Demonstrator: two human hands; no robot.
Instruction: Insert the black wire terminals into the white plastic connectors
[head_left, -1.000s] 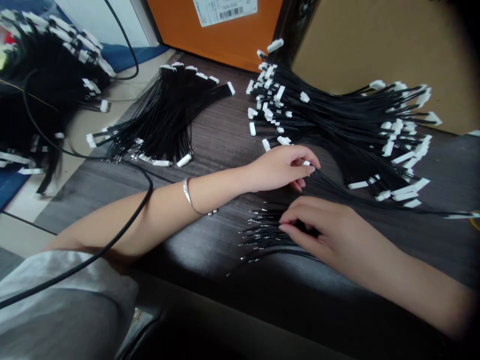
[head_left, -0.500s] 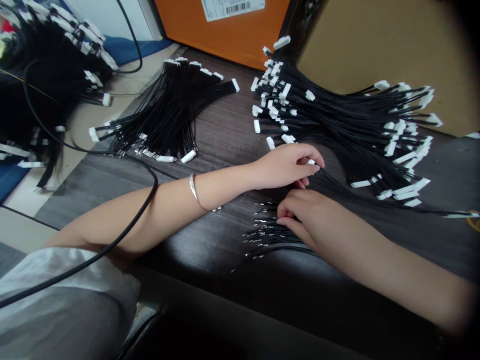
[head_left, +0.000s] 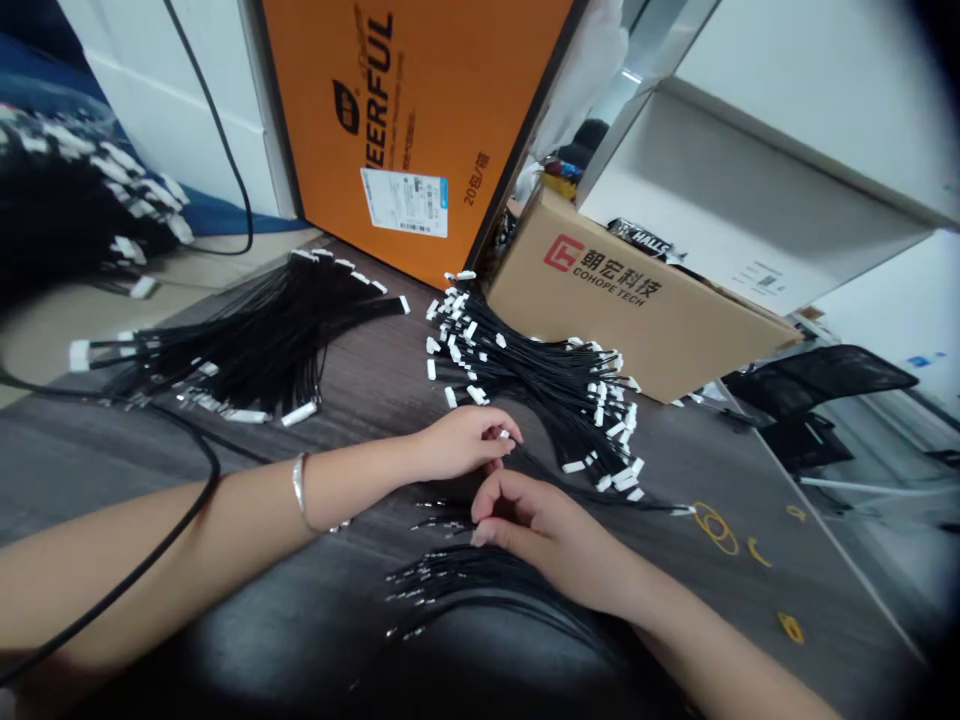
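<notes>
My left hand (head_left: pixel 466 442) is closed in a pinch on a small white connector (head_left: pixel 507 436), from which black wires (head_left: pixel 547 472) run right across the table. Just below and to the right, my right hand (head_left: pixel 536 520) has its thumb and forefinger curled together at the loose black wires. Whether a wire is between those fingertips I cannot make out. Under and beside it lies a spread of loose black wires (head_left: pixel 487 575) with bare metal terminals at their left ends.
Behind my hands lies a bundle of black cables (head_left: pixel 525 360) with white connectors; another cable bundle (head_left: pixel 262 320) lies left. An orange box (head_left: pixel 405 90) and a cardboard box (head_left: pixel 600 300) stand at the back. Yellow rubber bands (head_left: pixel 716 528) lie right. A black cord (head_left: pixel 180 540) crosses my left forearm.
The view has tilted up and shifted right, so more of the boxes and the rubber bands show. My left hand still pinches the connector; my right hand stays by the loose wires.
</notes>
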